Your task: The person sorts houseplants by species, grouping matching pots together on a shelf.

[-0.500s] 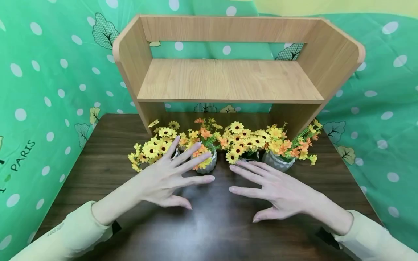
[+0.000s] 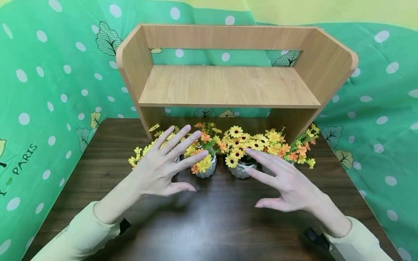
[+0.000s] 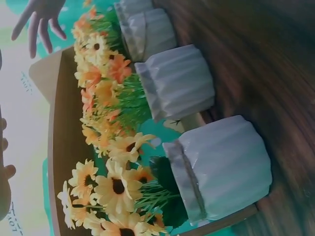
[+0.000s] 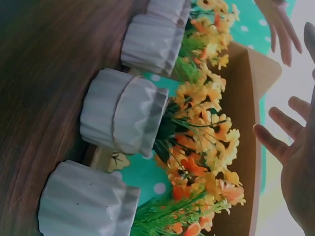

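Observation:
Several grey-white ridged flowerpots with artificial flowers stand in a row. My left hand [image 2: 163, 165], fingers spread and straight, hovers in front of the left end, partly hiding the leftmost yellow daisies [image 3: 118, 184] and their pot [image 3: 221, 167]. Just right of its fingertips is a pot [image 2: 207, 168] of orange and yellow blooms. My right hand [image 2: 287, 179] also hangs in the air with extended fingers, holding nothing. Its fingertips overlap a pot [image 2: 241, 170] of yellow daisies in the head view; I cannot tell whether they touch. Behind that hand, the rightmost pot [image 4: 83, 201] is mostly covered.
A two-tier wooden shelf [image 2: 228, 87] stands right behind the pots, on a dark wood-grain table [image 2: 212, 224]. Green dotted cloth [image 2: 49, 94] surrounds the table at the back and sides. A dark strap [image 2: 316, 237] shows below the right sleeve.
Both hands have risen away from the table front toward the flowers, the right one also shifting slightly right, uncovering the daisy pot. The head view has tilted up a little. The pots stay put.

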The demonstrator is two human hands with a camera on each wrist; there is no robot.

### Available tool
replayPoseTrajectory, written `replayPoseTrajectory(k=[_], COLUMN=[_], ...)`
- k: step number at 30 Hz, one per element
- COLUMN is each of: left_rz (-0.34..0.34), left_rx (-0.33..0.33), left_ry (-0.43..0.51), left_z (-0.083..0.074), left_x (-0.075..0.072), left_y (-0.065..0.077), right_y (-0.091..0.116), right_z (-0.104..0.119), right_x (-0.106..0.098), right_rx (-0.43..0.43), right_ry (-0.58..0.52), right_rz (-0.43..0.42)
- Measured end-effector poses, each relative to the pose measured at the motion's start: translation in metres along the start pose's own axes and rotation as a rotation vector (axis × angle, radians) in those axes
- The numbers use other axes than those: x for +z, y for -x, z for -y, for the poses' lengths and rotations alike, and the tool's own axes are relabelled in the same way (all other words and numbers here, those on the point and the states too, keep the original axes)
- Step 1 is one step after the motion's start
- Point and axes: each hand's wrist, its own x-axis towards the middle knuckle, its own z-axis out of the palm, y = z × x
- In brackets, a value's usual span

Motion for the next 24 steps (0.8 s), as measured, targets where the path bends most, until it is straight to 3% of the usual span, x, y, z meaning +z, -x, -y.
replayPoseTrajectory(k=[9,16,24], left_rz=[-0.129,-0.283,-0.324], left_rx=[-0.085,-0.237,-0.328], left_ry=[0.005,0.039,0.052], left_z=[0.011,0.024,0.034], left_x=[-0.012,-0.028,-0.034], left_y=[-0.005,-0.009,-0.006], right_y=[-0.001,-0.004,0.002], right_z=[-0.002,-0.004,-0.004], right_x=[-0.007,-0.017,-0.027], right_rx=[0.061,0.134,0.233], right_ry=[0.013,-0.045,-0.072], right_rz=[-0.138,-0.257,-0.350])
